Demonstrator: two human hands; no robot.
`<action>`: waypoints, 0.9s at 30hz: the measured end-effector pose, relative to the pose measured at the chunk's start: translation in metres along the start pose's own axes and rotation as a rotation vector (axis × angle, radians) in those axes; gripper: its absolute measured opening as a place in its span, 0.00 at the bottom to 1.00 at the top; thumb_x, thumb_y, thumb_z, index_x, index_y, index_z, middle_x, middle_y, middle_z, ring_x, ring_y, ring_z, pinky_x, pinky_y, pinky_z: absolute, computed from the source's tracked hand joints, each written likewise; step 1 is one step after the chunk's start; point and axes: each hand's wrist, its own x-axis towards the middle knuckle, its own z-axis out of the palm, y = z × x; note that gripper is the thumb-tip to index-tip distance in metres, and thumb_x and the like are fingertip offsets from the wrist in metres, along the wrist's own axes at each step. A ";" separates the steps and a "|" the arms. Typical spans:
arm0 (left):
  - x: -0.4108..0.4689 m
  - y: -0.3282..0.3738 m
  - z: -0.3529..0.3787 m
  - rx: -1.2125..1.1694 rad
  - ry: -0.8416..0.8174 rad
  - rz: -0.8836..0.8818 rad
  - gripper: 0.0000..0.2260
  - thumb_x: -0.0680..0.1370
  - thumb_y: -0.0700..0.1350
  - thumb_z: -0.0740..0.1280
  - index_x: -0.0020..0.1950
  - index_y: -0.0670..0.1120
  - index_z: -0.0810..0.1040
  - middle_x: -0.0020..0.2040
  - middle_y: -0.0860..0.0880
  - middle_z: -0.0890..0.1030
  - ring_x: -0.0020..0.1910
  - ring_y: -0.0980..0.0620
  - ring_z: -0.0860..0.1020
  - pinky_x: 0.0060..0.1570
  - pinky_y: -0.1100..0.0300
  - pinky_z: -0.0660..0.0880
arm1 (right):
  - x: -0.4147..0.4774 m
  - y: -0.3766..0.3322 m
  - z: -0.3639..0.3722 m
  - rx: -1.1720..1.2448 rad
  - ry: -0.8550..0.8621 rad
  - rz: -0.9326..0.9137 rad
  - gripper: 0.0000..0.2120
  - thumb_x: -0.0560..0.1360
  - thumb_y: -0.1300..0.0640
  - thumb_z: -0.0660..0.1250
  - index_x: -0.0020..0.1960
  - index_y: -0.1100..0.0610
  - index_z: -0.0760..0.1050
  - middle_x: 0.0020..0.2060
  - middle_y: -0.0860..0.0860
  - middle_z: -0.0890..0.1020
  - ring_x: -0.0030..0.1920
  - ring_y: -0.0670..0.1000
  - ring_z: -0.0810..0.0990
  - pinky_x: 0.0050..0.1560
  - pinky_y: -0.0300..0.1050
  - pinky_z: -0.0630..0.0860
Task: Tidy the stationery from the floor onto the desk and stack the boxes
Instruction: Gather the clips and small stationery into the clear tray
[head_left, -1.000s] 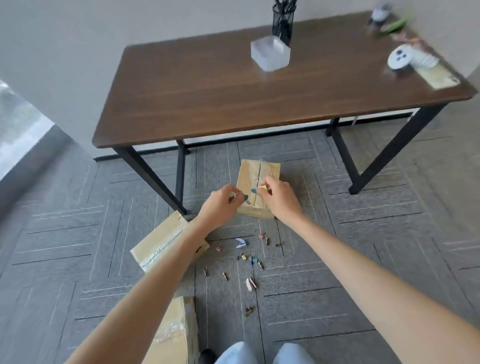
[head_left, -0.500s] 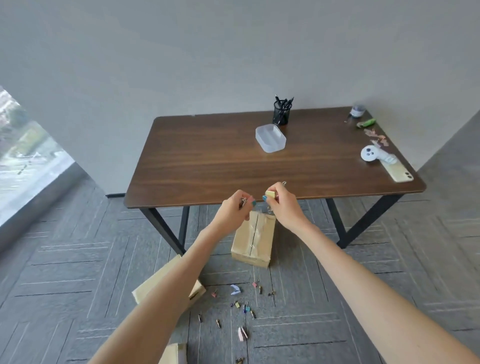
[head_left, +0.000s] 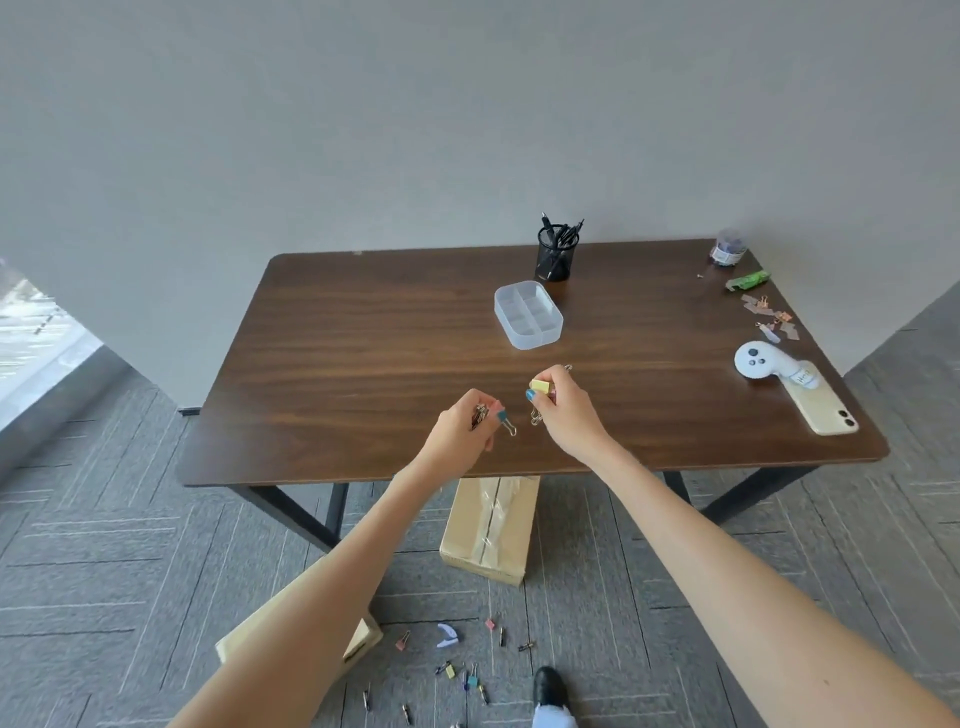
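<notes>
Your left hand (head_left: 462, 428) and right hand (head_left: 563, 410), each curled tight round binder clips (head_left: 540, 387), have risen from the box (head_left: 491, 530) to over the desk (head_left: 363, 364); loose clips (head_left: 457, 670) stay on the floor (head_left: 156, 571).

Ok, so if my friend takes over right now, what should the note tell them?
Left hand: grips a bunch of binder clips over the desk.
Right hand: pinches a yellow clip and others, also over the desk.
Done: two handfuls are off the floor, not yet set down.
Left to do: put them on the desk, perhaps in the divided tray; gather the loose clips on the floor; stack the cardboard box by the desk with the second box behind the left arm.
</notes>
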 end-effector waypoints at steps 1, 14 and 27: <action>0.017 0.001 0.006 0.001 0.009 -0.008 0.09 0.81 0.51 0.60 0.55 0.48 0.73 0.30 0.54 0.76 0.24 0.59 0.69 0.26 0.63 0.67 | 0.017 0.006 -0.004 -0.004 -0.010 -0.003 0.07 0.81 0.61 0.59 0.58 0.58 0.69 0.51 0.52 0.77 0.44 0.48 0.77 0.35 0.35 0.70; 0.196 -0.008 0.044 -0.066 0.158 -0.094 0.08 0.81 0.53 0.60 0.52 0.50 0.74 0.30 0.53 0.77 0.23 0.60 0.68 0.27 0.62 0.68 | 0.209 0.074 -0.017 -0.055 -0.105 -0.028 0.07 0.80 0.61 0.59 0.58 0.57 0.68 0.54 0.53 0.78 0.47 0.51 0.78 0.38 0.40 0.72; 0.253 -0.026 0.045 -0.210 0.241 -0.203 0.09 0.82 0.50 0.60 0.56 0.47 0.74 0.32 0.50 0.77 0.21 0.59 0.67 0.25 0.63 0.69 | 0.288 0.090 0.012 -0.351 -0.294 -0.267 0.11 0.79 0.63 0.61 0.59 0.53 0.70 0.53 0.53 0.79 0.48 0.53 0.78 0.48 0.51 0.78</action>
